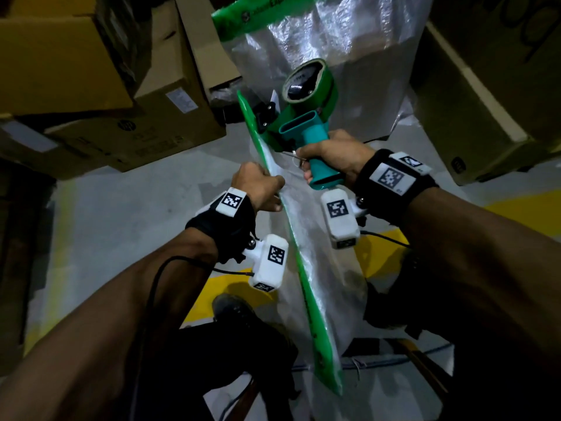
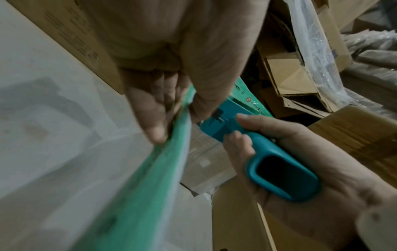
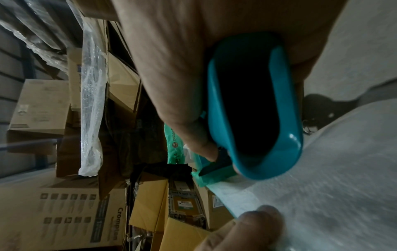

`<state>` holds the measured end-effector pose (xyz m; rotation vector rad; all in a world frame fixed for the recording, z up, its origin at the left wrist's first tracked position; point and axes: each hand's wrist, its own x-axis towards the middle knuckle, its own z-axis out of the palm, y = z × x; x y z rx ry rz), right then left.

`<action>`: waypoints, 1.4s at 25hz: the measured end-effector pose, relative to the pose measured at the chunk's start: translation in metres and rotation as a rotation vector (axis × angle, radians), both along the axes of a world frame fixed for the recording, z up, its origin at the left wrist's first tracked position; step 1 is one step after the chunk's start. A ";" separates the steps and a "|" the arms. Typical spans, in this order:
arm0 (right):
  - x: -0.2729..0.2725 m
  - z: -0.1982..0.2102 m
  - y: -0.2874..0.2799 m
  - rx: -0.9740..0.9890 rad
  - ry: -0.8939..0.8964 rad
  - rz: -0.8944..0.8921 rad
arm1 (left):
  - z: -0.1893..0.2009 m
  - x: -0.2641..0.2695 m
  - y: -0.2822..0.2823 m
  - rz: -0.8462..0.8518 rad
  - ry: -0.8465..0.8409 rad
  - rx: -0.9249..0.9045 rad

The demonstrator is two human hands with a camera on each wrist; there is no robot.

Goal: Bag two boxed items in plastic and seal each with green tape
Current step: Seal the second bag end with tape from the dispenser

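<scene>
A silvery plastic bag [image 1: 315,247] with a box inside stands between my arms, its top edge folded and covered by a strip of green tape [image 1: 315,326]. My left hand [image 1: 261,189] pinches that taped edge, fingers on one side and thumb on the other, as the left wrist view shows with the green tape [image 2: 150,183] running under my left fingers [image 2: 150,122]. My right hand [image 1: 331,153] grips the teal handle of the tape dispenser [image 1: 303,123], whose green roll [image 1: 306,80] points away from me. In the right wrist view the dispenser handle [image 3: 255,108] fills the palm.
Brown cardboard boxes [image 1: 100,86] are stacked at the left, and another carton [image 1: 485,95] stands at the right. A second bagged item with green tape [image 1: 267,10] rises behind. The grey floor has yellow paint [image 1: 522,214]. My black shoe [image 1: 233,311] is below.
</scene>
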<state>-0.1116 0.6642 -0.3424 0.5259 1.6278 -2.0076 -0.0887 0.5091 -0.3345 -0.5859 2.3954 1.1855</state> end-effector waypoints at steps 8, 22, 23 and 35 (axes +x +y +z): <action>0.007 -0.009 0.006 -0.005 -0.041 0.052 | 0.019 -0.069 -0.026 0.222 0.028 0.089; 0.025 -0.026 0.006 0.122 0.143 0.203 | -0.001 -0.096 -0.039 0.175 0.125 -0.018; 0.027 -0.028 0.006 0.145 0.158 0.208 | -0.001 -0.096 -0.040 0.180 0.122 -0.007; 0.057 -0.047 0.019 0.352 0.262 0.421 | -0.018 -0.110 -0.083 0.263 0.179 0.007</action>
